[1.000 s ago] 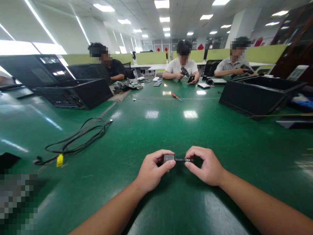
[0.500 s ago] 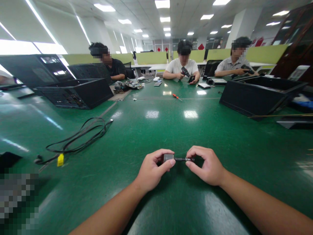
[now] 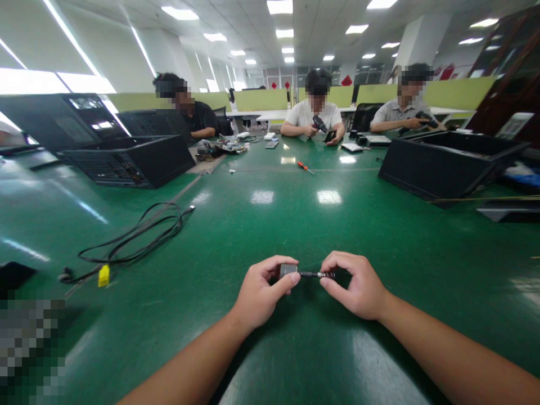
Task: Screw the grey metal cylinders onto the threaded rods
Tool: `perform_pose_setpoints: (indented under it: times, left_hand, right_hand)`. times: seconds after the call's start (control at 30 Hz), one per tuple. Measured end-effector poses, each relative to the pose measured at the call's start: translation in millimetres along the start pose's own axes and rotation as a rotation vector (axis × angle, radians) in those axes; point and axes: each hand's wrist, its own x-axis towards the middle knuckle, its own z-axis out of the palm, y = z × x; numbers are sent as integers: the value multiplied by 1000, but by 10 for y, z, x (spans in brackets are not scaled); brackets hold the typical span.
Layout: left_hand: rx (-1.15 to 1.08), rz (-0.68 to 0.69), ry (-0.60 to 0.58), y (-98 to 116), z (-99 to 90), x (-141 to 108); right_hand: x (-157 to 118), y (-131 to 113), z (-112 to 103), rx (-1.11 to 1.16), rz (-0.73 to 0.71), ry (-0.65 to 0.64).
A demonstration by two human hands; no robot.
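Observation:
My left hand is closed round a small grey box-shaped block, thumb in front and fingers behind. From the block's right side a thin dark rod runs level to my right hand. There the thumb and forefinger pinch its ribbed, partly shiny end; whether it is a tool or a cable end I cannot make out. Both hands are just above the green tabletop. How the rod meets the block is too small to tell.
A coiled black cable with a yellow tag lies left. Black computer cases stand at left and right. An orange screwdriver lies farther off. Three people sit across the table; two hold power drills.
My left hand and the grey block have shifted very slightly left. My right hand stays almost where it was, still pinching the rod's end.

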Motion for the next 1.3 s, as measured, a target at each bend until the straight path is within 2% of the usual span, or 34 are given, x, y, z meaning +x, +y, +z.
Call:
perform_pose_setpoints:
  times: [1.3]
  left_hand:
    - [-15, 4, 3, -19, -24, 10]
  right_hand:
    - [5, 6, -27, 11, 12, 4]
